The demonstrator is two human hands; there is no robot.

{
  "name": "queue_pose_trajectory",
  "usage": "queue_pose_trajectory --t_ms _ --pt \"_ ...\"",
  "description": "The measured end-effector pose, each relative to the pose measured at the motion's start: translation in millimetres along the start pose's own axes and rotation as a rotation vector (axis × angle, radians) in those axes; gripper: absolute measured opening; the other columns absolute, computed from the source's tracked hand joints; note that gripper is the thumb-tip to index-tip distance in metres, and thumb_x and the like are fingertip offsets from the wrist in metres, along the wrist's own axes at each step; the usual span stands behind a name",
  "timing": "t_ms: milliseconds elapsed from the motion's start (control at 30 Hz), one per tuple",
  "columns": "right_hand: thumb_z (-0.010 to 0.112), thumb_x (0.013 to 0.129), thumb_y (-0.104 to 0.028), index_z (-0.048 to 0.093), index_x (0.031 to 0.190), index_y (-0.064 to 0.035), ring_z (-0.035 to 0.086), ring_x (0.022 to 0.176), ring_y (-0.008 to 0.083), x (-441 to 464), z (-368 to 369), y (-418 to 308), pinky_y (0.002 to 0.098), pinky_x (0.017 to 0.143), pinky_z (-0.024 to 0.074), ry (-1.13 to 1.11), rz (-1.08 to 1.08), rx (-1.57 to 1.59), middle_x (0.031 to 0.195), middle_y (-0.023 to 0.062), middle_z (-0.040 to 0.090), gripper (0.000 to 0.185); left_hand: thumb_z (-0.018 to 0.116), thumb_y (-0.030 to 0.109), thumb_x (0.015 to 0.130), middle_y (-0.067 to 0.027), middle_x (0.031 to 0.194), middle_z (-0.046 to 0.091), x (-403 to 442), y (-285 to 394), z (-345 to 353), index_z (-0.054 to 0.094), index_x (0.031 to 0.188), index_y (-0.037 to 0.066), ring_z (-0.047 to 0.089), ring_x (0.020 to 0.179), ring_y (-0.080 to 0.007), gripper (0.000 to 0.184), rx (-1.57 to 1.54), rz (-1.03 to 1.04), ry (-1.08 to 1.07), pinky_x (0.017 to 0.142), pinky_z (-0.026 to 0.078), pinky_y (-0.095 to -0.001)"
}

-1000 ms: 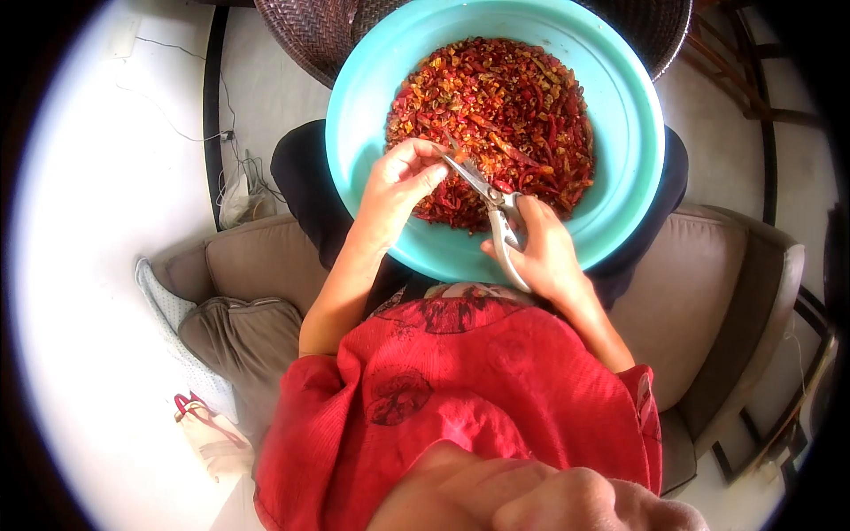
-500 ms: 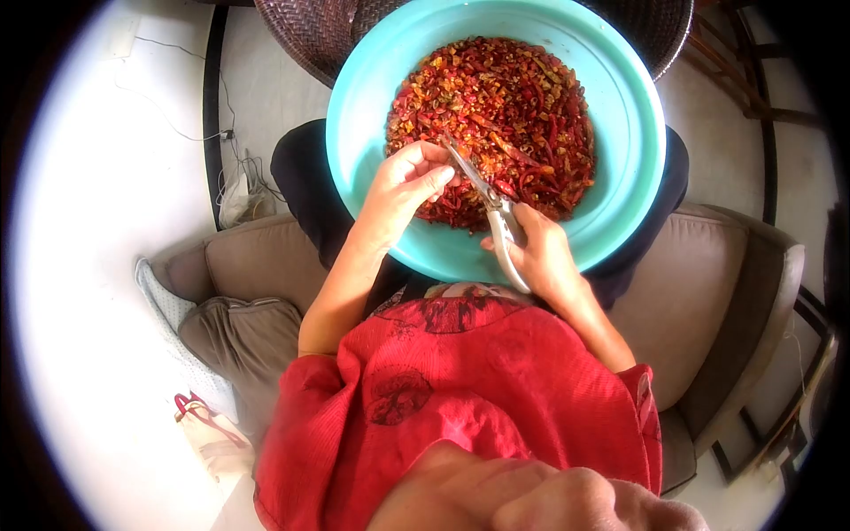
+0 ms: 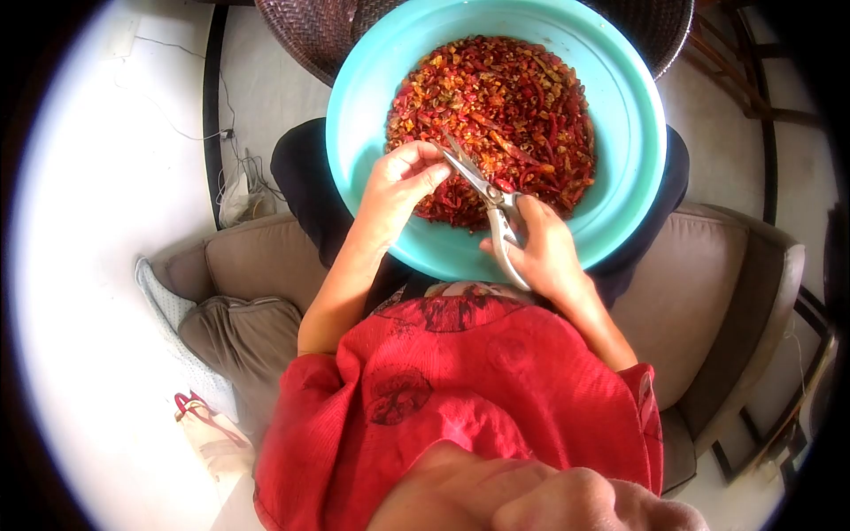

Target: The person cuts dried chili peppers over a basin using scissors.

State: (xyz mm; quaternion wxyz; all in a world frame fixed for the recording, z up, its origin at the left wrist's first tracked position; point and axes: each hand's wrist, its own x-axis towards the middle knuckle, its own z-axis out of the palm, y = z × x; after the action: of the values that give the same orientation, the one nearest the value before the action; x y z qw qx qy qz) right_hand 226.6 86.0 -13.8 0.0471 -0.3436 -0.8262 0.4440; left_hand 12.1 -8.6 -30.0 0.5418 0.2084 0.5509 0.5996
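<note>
My right hand (image 3: 542,243) is wrapped round the pale handles of a pair of scissors (image 3: 496,208). Their blades stand a little apart and point up and left toward my other hand. At the blade tips, my left hand (image 3: 409,181) is closed in a pinch; whatever lies between its thumb and fingers is too small to make out. Both hands are over the near part of a turquoise basin (image 3: 629,159). Cut dried red chilies (image 3: 496,106), mixed with pale seeds and some longer pieces, cover its bottom.
The basin rests between the dark-trousered legs (image 3: 305,168). Behind it is a dark woven basket (image 3: 305,31). A beige sofa (image 3: 682,283) runs on both sides. Cables (image 3: 252,168) lie on the floor at left, near a cloth bag (image 3: 212,434). Wooden furniture legs (image 3: 744,71) stand at upper right.
The scissor blades have spread from nearly closed to slightly apart. My left hand has shifted a little to the left, still pinched, and the basin has stayed in place.
</note>
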Motion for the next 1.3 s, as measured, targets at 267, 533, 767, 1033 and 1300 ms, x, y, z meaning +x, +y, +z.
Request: queue_pose_trajectory --t_ms 267,533,767,1033,1300 --pt "0.08 0.074 -0.036 0.059 0.086 -0.0003 0.062 0.071 0.0356 -3.9 0.3 5.0 0.0435 0.065 0.0487 -0.093 0.192 0.221 0.077 0.0159 0.061 0.043 0.065 0.008 0.092 -0.0038 0.09 0.065 4.2 -2.4 -5.0 0.061 0.109 0.0 0.057 0.078 -0.0082 0.019 -0.022 0.01 0.013 0.069 0.046 -0.0209" --pt "0.08 0.072 -0.035 0.056 0.101 -0.0012 0.059 0.09 0.0355 0.3 -0.4 -1.8 0.0438 0.076 0.0479 0.023 -0.062 -0.016 0.094 0.0167 0.059 0.051 0.061 0.005 0.091 -0.0038 0.088 0.063 3.5 3.1 -0.5 0.06 0.11 0.0 0.057 0.075 -0.0108 0.019 -0.159 -0.047 0.018 0.071 0.047 -0.0225" --pt "0.081 0.074 -0.027 0.056 0.086 0.0004 0.055 0.066 0.0298 4.2 7.4 -0.2 0.0404 0.063 0.0448 0.069 -0.034 0.051 0.072 0.012 0.055 0.039 0.065 0.009 0.092 -0.0024 0.082 0.062 3.0 2.0 0.2 0.06 0.103 0.001 0.055 0.072 -0.0083 0.014 -0.089 0.006 0.032 0.067 0.046 -0.0214" --pt "0.078 0.08 -0.032 0.062 0.087 0.002 0.06 0.063 0.0276 1.1 1.1 -2.4 0.0395 0.061 0.0475 -0.04 0.068 0.166 0.074 0.0185 0.062 0.038 0.064 0.01 0.093 -0.002 0.083 0.062 2.8 4.4 2.7 0.061 0.104 0.0 0.054 0.072 -0.0065 0.014 -0.036 0.003 0.065 0.066 0.045 -0.0208" --pt "0.079 0.076 -0.04 0.06 0.094 0.0001 0.062 0.074 0.0319 1.1 -1.6 -0.5 0.0403 0.068 0.0481 -0.154 0.215 0.253 0.082 0.0171 0.063 0.047 0.06 0.007 0.093 -0.0038 0.091 0.064 2.9 0.2 -0.4 0.061 0.11 0.001 0.054 0.073 -0.009 0.018 -0.046 -0.007 0.071 0.068 0.045 -0.0214"
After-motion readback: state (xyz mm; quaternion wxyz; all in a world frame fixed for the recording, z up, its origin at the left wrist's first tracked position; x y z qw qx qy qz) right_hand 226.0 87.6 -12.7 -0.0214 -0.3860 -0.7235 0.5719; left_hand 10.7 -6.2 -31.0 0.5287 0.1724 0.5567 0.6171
